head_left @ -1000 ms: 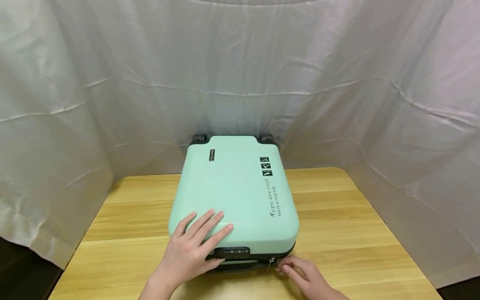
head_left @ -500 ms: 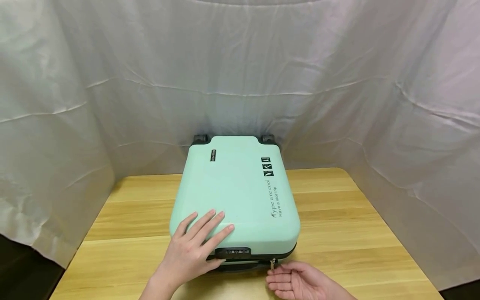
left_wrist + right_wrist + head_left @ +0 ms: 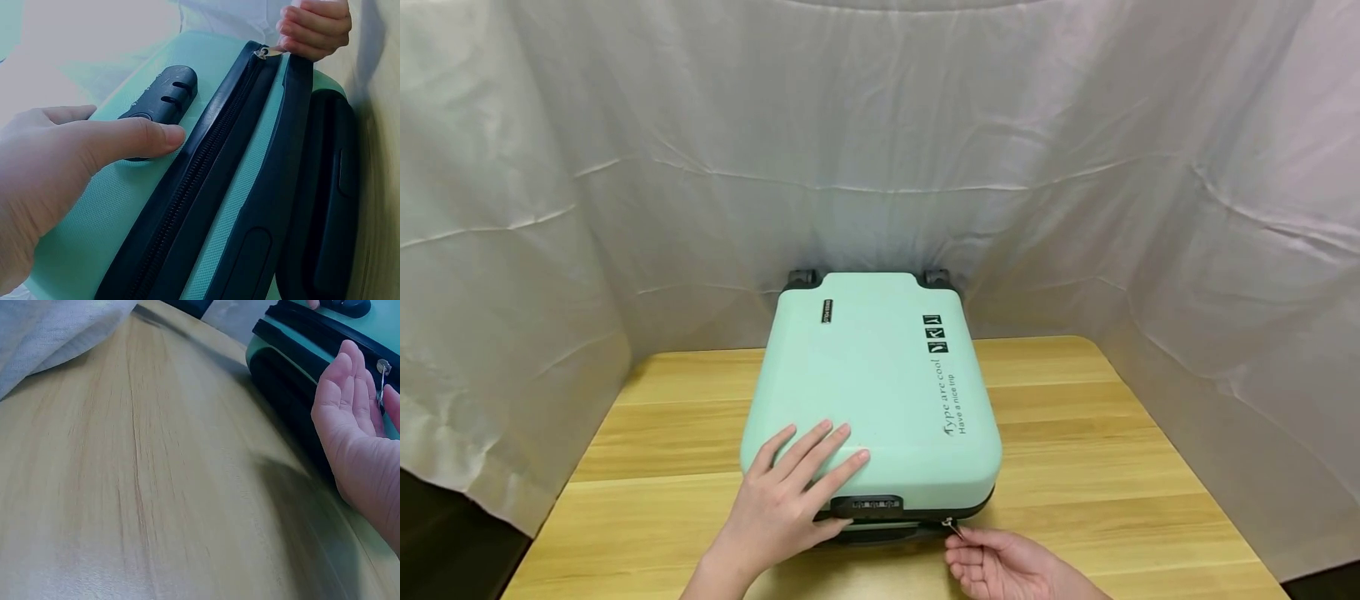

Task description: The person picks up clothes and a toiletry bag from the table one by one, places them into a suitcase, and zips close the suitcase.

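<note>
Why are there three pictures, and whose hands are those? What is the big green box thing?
Those are one person's two bare hands, no machine. The person wears three small cameras. The big picture comes from a camera on the head, looking down. The other two come from cameras on each wrist, so they look very close up.

The big green box is a mint-green hard-shell suitcase lying flat on a light wooden table, with white cloth hung around the table.

The left hand lies flat on top of the suitcase, thumb beside the black number lock. The right hand is at the suitcase's near corner, pinching the little silver zipper pull. In the left wrist picture you can see the black zipper running along the side, closed along the part you can see.
</note>
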A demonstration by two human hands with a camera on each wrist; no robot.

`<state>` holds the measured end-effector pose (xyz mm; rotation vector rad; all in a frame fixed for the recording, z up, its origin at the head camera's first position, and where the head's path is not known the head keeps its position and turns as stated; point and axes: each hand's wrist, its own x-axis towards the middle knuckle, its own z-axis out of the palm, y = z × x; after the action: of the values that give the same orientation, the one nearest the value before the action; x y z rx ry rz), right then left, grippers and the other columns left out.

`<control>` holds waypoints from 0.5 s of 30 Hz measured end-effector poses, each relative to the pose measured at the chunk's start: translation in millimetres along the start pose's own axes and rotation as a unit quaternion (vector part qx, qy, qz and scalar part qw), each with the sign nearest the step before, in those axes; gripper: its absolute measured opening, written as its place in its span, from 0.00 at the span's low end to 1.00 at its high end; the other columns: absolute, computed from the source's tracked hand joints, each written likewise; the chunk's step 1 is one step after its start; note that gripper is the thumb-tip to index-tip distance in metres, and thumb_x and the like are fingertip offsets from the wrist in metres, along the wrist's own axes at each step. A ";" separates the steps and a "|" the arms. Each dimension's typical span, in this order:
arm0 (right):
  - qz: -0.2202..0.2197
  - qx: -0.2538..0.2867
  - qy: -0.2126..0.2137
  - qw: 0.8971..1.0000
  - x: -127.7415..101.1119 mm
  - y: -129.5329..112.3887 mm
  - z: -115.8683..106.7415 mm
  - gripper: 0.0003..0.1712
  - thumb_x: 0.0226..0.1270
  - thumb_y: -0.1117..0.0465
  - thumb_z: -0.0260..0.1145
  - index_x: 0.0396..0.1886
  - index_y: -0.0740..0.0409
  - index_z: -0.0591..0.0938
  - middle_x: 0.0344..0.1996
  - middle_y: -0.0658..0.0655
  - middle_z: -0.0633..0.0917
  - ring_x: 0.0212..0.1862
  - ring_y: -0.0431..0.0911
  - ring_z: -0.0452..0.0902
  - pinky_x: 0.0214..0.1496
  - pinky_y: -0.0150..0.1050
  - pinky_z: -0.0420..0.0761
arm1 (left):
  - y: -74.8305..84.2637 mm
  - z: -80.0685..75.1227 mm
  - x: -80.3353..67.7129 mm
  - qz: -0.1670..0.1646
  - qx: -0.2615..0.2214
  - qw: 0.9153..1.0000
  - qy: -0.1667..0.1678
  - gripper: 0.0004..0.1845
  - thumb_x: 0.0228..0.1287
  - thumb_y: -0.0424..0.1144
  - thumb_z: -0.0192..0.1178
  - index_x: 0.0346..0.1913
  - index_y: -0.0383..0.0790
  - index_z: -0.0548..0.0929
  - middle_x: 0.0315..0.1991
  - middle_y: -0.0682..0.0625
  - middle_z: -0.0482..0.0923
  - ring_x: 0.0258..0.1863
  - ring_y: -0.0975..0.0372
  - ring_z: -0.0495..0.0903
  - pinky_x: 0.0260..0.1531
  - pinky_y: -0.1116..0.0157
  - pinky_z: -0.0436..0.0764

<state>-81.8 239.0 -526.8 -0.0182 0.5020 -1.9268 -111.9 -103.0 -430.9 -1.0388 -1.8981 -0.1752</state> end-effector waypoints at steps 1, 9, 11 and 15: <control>0.001 -0.002 0.004 1.000 0.3 -0.3 0.3 0.24 0.81 0.56 0.41 0.49 0.60 0.83 0.46 0.55 0.88 0.51 0.40 0.84 0.59 0.31 0.78 | -0.1 0.1 0.0 0.000 0.000 1.000 0.000 0.57 0.17 0.65 0.81 0.63 0.50 0.79 0.64 0.44 0.76 0.60 0.50 0.78 0.58 0.46 0.70; 0.020 -0.067 -0.021 0.997 8.9 -0.1 -2.6 0.27 0.82 0.55 0.38 0.43 0.54 0.85 0.39 0.48 0.89 0.42 0.36 0.85 0.51 0.25 0.80 | -1.0 1.2 0.4 0.008 0.007 1.000 0.011 0.55 0.18 0.65 0.79 0.62 0.49 0.80 0.63 0.43 0.77 0.59 0.50 0.79 0.56 0.46 0.71; 0.026 -0.079 -0.026 0.996 10.9 0.2 -1.7 0.27 0.82 0.55 0.37 0.42 0.52 0.85 0.38 0.46 0.89 0.42 0.35 0.85 0.50 0.24 0.80 | -1.3 1.3 1.0 0.011 0.010 1.000 0.015 0.54 0.19 0.65 0.79 0.61 0.49 0.80 0.63 0.43 0.77 0.58 0.50 0.80 0.56 0.47 0.71; 0.031 -0.092 -0.027 0.995 13.2 0.4 1.9 0.27 0.82 0.55 0.38 0.42 0.52 0.85 0.37 0.46 0.88 0.42 0.34 0.84 0.50 0.24 0.80 | -1.6 1.3 2.2 0.014 0.012 1.000 0.020 0.54 0.18 0.65 0.78 0.61 0.49 0.80 0.62 0.43 0.78 0.58 0.50 0.80 0.55 0.47 0.71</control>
<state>-86.3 226.5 -528.1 -0.1705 0.6347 -1.8095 -114.4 -102.1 -429.4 -1.0370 -1.8445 -0.1550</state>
